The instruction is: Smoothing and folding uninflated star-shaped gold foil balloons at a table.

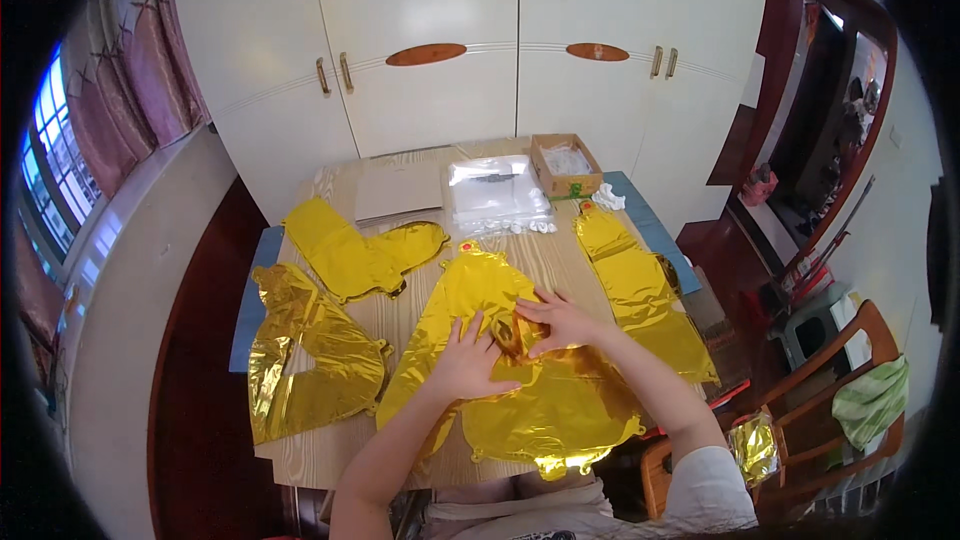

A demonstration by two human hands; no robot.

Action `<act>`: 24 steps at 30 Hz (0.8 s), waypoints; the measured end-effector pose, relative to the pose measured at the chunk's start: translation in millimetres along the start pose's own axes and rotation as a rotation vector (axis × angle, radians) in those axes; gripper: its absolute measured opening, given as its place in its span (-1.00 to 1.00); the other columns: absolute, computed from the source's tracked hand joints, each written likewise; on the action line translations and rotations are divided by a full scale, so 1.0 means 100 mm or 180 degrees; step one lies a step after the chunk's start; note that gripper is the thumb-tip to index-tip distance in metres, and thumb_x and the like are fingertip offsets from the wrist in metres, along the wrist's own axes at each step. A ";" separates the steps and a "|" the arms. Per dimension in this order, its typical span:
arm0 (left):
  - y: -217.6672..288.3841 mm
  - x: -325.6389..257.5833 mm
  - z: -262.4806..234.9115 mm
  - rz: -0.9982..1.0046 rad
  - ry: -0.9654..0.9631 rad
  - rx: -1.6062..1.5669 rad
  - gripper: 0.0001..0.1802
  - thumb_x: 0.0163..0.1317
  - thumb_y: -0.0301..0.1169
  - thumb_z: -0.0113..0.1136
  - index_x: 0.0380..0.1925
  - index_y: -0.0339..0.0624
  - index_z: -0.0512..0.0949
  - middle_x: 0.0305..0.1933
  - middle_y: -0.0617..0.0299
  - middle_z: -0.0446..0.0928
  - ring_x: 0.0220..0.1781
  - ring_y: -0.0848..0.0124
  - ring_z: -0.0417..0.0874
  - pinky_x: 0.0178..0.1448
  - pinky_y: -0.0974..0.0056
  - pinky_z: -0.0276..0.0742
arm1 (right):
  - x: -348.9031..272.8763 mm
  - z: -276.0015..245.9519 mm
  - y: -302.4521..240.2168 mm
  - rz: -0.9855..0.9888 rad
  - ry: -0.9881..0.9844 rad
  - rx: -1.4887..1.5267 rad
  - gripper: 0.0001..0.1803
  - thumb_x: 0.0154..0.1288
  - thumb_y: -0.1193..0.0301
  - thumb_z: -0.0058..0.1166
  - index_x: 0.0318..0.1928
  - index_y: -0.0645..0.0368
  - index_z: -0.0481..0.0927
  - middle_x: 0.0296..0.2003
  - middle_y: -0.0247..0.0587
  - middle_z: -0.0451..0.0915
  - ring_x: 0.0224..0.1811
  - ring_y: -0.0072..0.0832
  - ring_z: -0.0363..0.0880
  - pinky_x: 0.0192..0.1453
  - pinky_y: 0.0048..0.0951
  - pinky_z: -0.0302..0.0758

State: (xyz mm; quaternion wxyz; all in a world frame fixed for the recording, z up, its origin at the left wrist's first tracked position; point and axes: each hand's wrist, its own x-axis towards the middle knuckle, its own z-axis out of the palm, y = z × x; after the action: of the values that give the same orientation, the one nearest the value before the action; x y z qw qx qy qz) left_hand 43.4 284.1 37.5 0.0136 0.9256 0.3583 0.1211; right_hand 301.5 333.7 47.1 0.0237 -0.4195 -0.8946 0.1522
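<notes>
both bare forearms reach forward, left hand [466, 360] flat with fingers spread, right hand [560, 322] curled, fingertips pinching.

This is a room in a home. A wall of white wardrobe doors [440, 50] with brass handles stands behind a wooden table [545, 258]. Pink curtains [140, 60] hang beside a window [45, 155] on the left. A wooden chair [850, 390] with a green cloth [872, 400] sits by a dark wooden doorway [800, 90].
</notes>
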 end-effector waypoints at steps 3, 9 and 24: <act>-0.01 0.01 0.02 0.0006 -0.0097 0.0070 -0.04 0.05 0.43 0.03 0.05 -0.30 0.53 0.19 -0.15 0.44 0.48 -0.22 0.10 0.42 -0.42 -0.09 | 0.06 -0.06 0.02 0.0087 -0.0161 -0.0131 0.22 -0.13 -0.37 0.22 0.47 0.01 0.14 0.50 -0.34 0.04 0.58 -0.08 -0.25 0.54 0.14 -0.21; -0.01 0.02 0.01 -0.0060 -0.0316 0.0166 -0.01 0.06 0.43 0.02 0.20 -0.23 0.44 0.28 -0.11 0.39 0.49 -0.23 0.06 0.42 -0.43 -0.09 | 0.12 -0.15 -0.07 0.0172 -0.0443 -0.0474 0.34 -0.20 -0.41 0.22 0.49 0.09 0.03 0.52 -0.31 -0.05 0.58 -0.07 -0.29 0.56 0.13 -0.25; 0.26 0.33 -0.50 0.0134 -0.0623 0.0364 -0.63 0.17 -0.31 0.11 -0.02 -0.11 0.59 0.07 0.21 0.61 0.06 0.26 0.58 0.09 0.09 0.42 | 0.13 -0.19 -0.08 0.0164 -0.0583 -0.0463 0.40 -0.24 -0.42 0.24 0.49 0.14 -0.02 0.54 -0.23 -0.12 0.58 -0.02 -0.37 0.54 0.19 -0.29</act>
State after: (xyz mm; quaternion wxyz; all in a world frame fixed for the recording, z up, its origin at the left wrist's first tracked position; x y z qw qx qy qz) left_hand 72.3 283.3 95.8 -0.0068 0.9396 0.3421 0.0097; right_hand 289.7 343.7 66.6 -0.0925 -0.4273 -0.8906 0.1250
